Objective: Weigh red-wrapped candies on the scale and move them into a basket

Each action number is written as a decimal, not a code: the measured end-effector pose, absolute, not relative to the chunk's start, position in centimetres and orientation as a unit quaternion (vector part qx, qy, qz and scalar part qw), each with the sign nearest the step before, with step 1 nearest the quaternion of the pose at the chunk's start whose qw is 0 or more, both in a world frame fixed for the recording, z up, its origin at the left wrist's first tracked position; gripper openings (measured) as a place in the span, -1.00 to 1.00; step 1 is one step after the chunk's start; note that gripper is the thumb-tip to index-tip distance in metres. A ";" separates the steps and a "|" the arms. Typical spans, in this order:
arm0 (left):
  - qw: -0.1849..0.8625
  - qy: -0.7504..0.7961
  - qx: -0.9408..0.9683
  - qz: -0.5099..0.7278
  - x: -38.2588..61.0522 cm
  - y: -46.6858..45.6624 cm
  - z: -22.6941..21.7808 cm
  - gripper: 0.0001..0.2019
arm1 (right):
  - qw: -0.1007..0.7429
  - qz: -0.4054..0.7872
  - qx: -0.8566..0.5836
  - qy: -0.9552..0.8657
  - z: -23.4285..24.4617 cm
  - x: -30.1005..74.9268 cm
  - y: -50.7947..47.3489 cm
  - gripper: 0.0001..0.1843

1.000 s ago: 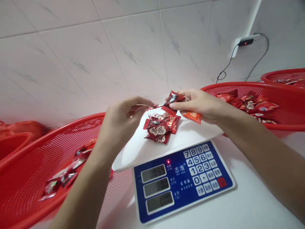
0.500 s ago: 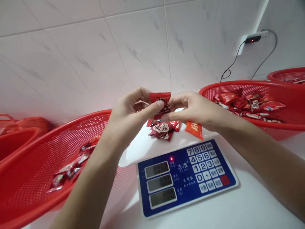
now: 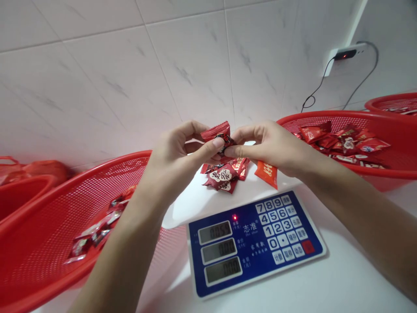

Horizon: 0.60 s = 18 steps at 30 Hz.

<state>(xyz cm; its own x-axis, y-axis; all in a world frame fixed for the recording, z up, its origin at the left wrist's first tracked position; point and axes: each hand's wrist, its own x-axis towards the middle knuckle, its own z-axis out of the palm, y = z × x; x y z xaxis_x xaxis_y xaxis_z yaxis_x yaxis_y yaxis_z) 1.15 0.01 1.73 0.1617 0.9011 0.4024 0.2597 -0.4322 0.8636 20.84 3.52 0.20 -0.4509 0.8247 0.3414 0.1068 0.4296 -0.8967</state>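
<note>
Above the weighing pan, a red wrapped candy (image 3: 217, 131) with a dark printed middle is pinched between both hands. My left hand (image 3: 187, 154) is closed on its left side, the thumb pressed across its front. From the right, my right hand (image 3: 265, 148) grips the candy's lower right edge between thumb and fingers. Below them, several dark red packets (image 3: 223, 176) lie in a small pile on the white pan (image 3: 192, 204) of a scale. An orange packet (image 3: 267, 174) rests on the pan under my right hand. The scale's blue panel (image 3: 254, 248) faces me.
A large red basket (image 3: 48, 217) with several wrapped candies stands at the left, partly behind my left forearm. Another red basket (image 3: 400, 148) of packets is at the right, with a further one behind it. A power strip (image 3: 347, 54) with cables is on the tiled wall.
The held candy has tilted, its upper right end rising. My right hand has shifted slightly up and its thumb now presses on the candy. The scale's top reading has dropped slightly.
</note>
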 end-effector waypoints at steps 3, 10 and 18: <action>0.324 0.421 0.689 0.493 1.2 0.0 1.7 -0.78 | 0.417 0.435 -0.320 -0.731 0.2 20.8 3.6 -0.80; 0.333 0.416 0.687 0.494 1.3 0.0 1.7 -0.85 | 0.415 0.443 -0.328 -0.724 0.3 20.7 3.4 -0.80; 0.273 0.440 0.716 0.468 0.6 0.6 1.3 -0.86 | 0.430 0.413 -0.409 -0.691 0.8 22.4 4.8 -0.76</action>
<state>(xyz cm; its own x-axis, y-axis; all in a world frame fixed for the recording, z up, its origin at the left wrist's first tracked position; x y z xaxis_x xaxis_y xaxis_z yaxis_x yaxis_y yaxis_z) 0.58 0.63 1.34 0.1745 0.8861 0.4294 0.3746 -0.4630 0.8033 22.40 4.76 0.82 -0.2961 0.9203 0.2558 0.2106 0.3241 -0.9223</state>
